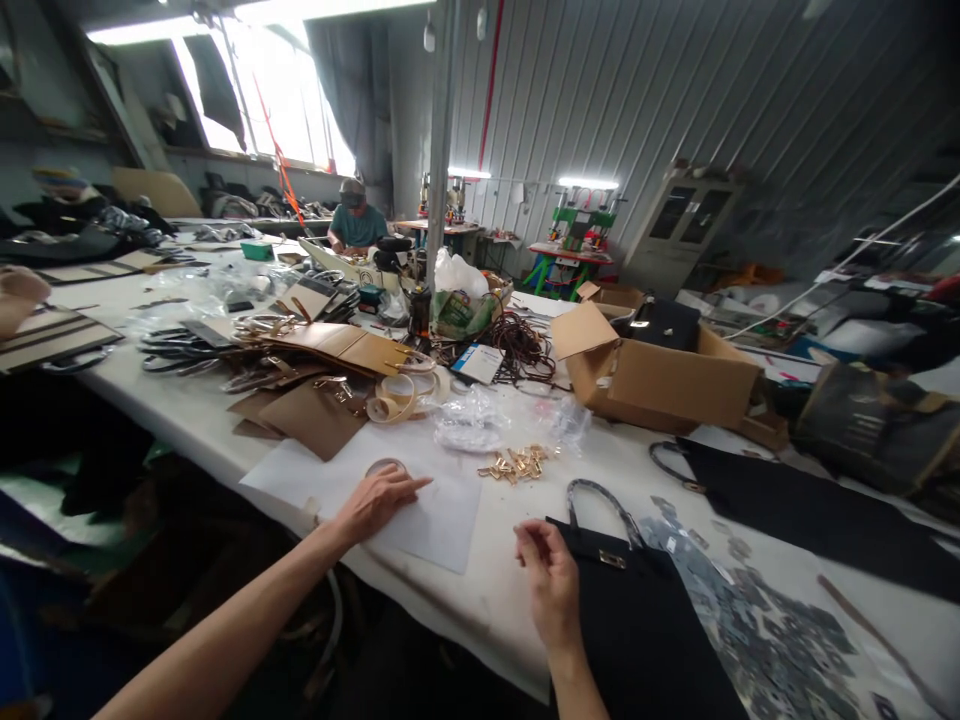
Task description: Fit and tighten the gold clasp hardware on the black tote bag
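My left hand (373,503) lies flat and open on a white paper sheet (442,520), its fingers just under a small roll of tape (385,466). My right hand (546,578) hovers at the left edge of a black handbag (645,630), fingers curled in a loose pinch; what they hold, if anything, is too small to make out. The bag has a grey handle (600,497) and a gold clasp (612,559). A small pile of gold metal fittings (516,463) lies on the white table (487,600) just beyond both hands.
Tan leather pieces (315,410), a strap coil (397,395) and clear plastic bags (469,425) lie ahead left. An open cardboard box (660,380) stands ahead right. Black fabric (810,510) and scattered small silver packets (765,620) lie at right. A person (356,220) sits at the far end.
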Motion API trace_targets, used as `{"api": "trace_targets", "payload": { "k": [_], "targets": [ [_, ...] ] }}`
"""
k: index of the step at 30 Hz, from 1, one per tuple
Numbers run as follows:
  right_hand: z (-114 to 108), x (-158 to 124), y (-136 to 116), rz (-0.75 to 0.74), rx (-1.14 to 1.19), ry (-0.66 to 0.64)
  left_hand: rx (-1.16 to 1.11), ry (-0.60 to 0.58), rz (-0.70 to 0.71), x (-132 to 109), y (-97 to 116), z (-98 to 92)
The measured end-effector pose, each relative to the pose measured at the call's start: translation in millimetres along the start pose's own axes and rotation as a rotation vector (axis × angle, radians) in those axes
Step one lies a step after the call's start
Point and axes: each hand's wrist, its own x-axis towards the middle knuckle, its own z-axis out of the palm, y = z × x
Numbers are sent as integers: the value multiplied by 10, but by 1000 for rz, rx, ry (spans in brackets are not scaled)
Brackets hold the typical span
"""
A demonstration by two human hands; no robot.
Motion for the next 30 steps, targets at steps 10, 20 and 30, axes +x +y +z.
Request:
{"api": "trace_targets", "payload": {
  "k": [10, 20, 30],
  "targets": [
    [-444, 184, 184, 101, 215, 105, 201, 105, 7, 164, 56, -7],
    [-460, 201, 274, 122, 270, 169, -73, -48, 123, 1434, 894, 775],
    [-466, 203, 203, 89, 205, 172, 78, -156, 9, 2084, 1289, 1366]
  ]
}}
